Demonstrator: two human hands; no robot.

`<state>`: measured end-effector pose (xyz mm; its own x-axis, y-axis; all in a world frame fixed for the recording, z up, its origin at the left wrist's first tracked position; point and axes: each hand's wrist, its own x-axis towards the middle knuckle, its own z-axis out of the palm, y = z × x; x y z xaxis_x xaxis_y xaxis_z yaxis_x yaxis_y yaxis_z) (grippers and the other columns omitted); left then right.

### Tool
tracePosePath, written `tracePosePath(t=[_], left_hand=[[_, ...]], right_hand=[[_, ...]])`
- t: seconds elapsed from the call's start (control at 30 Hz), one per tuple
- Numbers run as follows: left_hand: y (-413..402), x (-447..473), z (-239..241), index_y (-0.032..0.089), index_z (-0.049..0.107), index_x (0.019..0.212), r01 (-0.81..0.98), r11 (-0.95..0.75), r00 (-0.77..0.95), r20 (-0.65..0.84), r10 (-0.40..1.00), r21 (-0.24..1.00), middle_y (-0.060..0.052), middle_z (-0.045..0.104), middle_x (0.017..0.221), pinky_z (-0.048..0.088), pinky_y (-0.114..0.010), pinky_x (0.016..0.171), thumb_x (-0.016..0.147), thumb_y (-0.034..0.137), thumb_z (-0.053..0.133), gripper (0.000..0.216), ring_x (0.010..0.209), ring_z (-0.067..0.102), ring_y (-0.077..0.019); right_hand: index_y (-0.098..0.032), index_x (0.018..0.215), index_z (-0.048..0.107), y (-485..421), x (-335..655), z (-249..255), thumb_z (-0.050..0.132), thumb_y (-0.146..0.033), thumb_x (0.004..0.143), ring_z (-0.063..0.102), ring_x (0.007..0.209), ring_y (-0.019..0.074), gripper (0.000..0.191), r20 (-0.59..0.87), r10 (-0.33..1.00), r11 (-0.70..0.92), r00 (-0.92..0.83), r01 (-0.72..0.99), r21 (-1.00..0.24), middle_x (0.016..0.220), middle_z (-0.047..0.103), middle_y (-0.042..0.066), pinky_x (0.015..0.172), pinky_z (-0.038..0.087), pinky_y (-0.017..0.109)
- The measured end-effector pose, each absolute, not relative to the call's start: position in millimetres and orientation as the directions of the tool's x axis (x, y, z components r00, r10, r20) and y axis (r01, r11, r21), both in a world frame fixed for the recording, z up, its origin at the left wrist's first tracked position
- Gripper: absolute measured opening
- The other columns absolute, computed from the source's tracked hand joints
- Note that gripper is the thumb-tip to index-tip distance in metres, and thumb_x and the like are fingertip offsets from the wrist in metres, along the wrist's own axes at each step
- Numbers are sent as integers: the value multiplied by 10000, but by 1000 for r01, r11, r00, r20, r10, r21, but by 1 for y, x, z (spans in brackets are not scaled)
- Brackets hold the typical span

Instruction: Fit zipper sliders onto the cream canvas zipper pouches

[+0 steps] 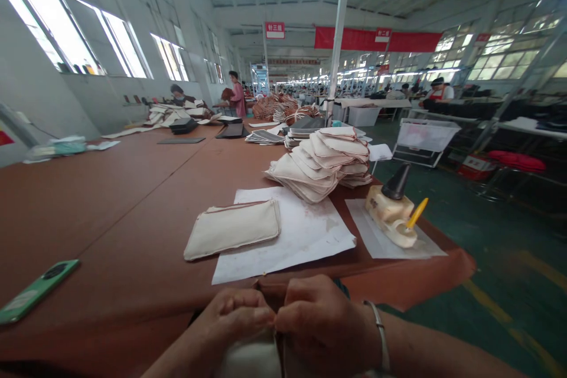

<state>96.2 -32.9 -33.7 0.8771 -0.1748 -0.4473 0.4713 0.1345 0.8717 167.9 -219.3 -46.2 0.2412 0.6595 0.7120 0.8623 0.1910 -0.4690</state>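
Close to my body, below the table's front edge, I hold a cream and brown fabric piece [254, 357]. My left hand [237, 319] is closed, pinching its upper edge with thumb and fingers. Right beside it, my right hand [321, 322], with a bangle [380, 331] at the wrist, is also closed on the piece. The thumbs nearly meet at a seam; the fingers cover most of that spot. Ahead, a flat cream panel with brown edging [234, 227] lies partly on white paper [305, 248]. Behind it leans a pile of similar cream pieces [321, 159].
A glue pot [392, 218] with a black cone and a yellow-handled tool stands on paper at the right corner. A green phone [39, 292] lies at the left of the brown-covered table [133, 189]. Stacks and other people are farther back; a white bin [425, 133] stands right.
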Motion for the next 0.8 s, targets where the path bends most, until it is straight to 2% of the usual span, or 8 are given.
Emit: tracePosePath(t=[0.1,0.27,0.33,0.4,0.5,0.57,0.67,0.8], left_hand=[[-35,93,-32,130,583,641,458,141,883,-432,-183,878,16,483,585,241,-222,510,672,503,790,428,528,354,-89],[-31,91,-29,118,611,749,341,-156,880,-373,-293,927,8,498,647,244,-216,517,765,566,712,459,568,337,-96],[-31,90,-22,120,635,763,242,-304,891,-335,-307,921,-1,524,680,280,-206,523,828,549,647,434,590,372,-105],[-33,88,-15,130,650,748,134,-432,909,-284,-305,892,-2,539,686,315,-192,528,870,500,605,393,599,409,-111],[-37,85,-10,145,661,702,-18,-544,954,-149,-260,839,2,552,651,346,-179,532,874,420,600,330,586,455,-115],[-40,84,-11,160,665,676,-89,-579,971,-58,-231,811,-1,577,632,361,-179,540,866,384,602,300,577,490,-122],[-42,82,-14,184,674,673,-143,-607,976,10,-218,782,-11,623,626,375,-185,546,865,382,593,288,570,529,-132],[-42,79,-10,199,657,657,-163,-643,981,53,-188,748,3,614,608,382,-173,555,856,367,611,264,567,539,-125]], right_hand=[[-187,768,524,-226,169,-48,444,-149,835,402,563,115,111,662,730,112,171,925,-363,670,537,16,505,294,242],[-197,832,499,-232,167,-60,435,-188,881,411,578,134,82,677,728,124,105,952,-281,659,540,13,509,295,264],[-191,905,501,-236,166,-61,496,-250,884,459,609,138,62,708,694,207,127,907,-366,700,559,22,539,344,260],[-167,1031,509,-241,164,-58,529,-322,902,501,655,140,203,661,697,235,278,782,-577,765,572,34,588,397,255],[-135,1084,553,-245,164,-49,413,-362,994,492,656,115,281,402,749,138,527,469,-872,770,549,20,612,408,227],[-117,941,616,-246,167,-42,376,-403,1017,472,656,103,381,255,814,80,523,333,-939,748,536,16,613,394,214],[-90,804,642,-244,173,-35,485,-467,964,433,636,92,439,124,893,27,433,225,-974,714,512,8,576,365,202],[-85,817,656,-241,172,-35,598,-380,893,420,610,79,310,124,910,30,396,235,-972,694,528,-1,538,340,181]])
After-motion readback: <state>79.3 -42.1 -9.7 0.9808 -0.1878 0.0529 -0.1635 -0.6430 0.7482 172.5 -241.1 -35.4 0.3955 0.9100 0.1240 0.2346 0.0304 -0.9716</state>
